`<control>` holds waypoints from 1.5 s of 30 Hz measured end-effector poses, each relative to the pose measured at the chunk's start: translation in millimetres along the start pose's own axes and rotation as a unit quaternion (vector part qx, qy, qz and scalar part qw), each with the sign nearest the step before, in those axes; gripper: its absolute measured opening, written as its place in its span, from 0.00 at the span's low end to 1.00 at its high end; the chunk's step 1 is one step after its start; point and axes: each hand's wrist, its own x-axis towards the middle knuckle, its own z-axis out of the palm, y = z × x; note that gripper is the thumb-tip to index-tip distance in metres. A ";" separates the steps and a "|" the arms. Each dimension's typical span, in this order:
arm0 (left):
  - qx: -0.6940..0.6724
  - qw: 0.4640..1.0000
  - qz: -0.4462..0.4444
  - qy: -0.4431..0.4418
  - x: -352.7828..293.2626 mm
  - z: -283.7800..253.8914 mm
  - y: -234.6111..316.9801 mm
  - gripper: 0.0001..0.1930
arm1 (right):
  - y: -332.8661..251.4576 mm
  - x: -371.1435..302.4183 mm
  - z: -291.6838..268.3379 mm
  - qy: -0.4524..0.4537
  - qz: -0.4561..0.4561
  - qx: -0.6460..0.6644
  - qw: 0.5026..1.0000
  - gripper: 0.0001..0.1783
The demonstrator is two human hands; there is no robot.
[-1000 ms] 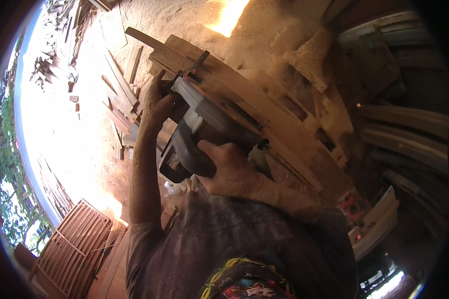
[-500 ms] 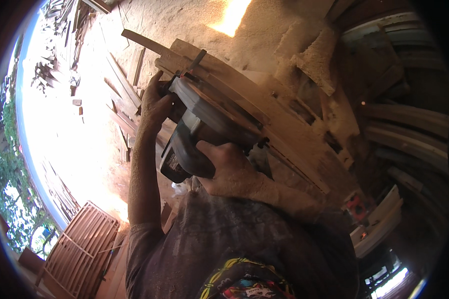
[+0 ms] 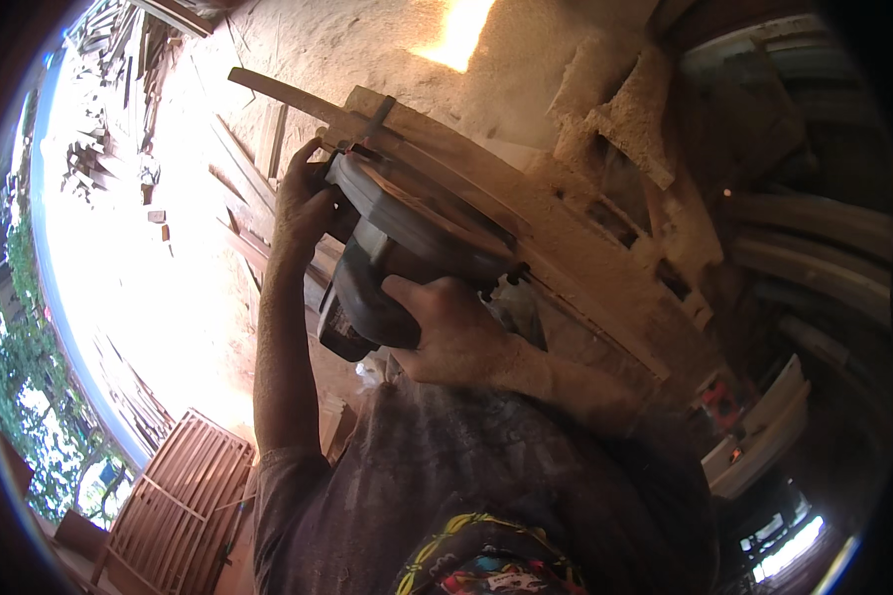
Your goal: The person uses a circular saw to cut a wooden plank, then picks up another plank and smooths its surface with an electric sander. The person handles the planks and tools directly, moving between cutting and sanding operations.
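left hand [image 3: 303,203] clenched on front of grey power saw [image 3: 397,253] | right hand [image 3: 456,332] grasping its rear handle | saw rests on wooden plank [image 3: 526,198], between both hands | sawdust heap [image 3: 625,119] beyond

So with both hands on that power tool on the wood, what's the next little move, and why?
Probably a steady push of the dark power tool further along the long wooden board toward its far end. The left hand grips the front of the tool and the right hand the rear handle. It sits flat on the board, with uncovered wood ahead and sawdust piled beside it.
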 end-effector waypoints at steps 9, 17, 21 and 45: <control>0.008 1.000 -0.021 -0.009 12.8 -16.9 12.1 0.31 | -4.5 22.0 5.4 0.008 -0.014 0.010 1.000 0.20; 0.015 1.000 0.024 -0.013 24.9 -33.2 3.9 0.25 | -1.5 40.9 13.6 0.016 -0.035 0.019 0.999 0.19; 0.023 0.999 0.017 -0.029 27.2 -42.0 8.9 0.26 | -4.4 48.2 16.6 0.026 -0.030 0.010 0.999 0.18; 0.012 0.997 0.010 -0.069 43.6 -78.0 19.1 0.25 | -10.4 85.0 31.9 0.015 -0.012 -0.001 1.000 0.18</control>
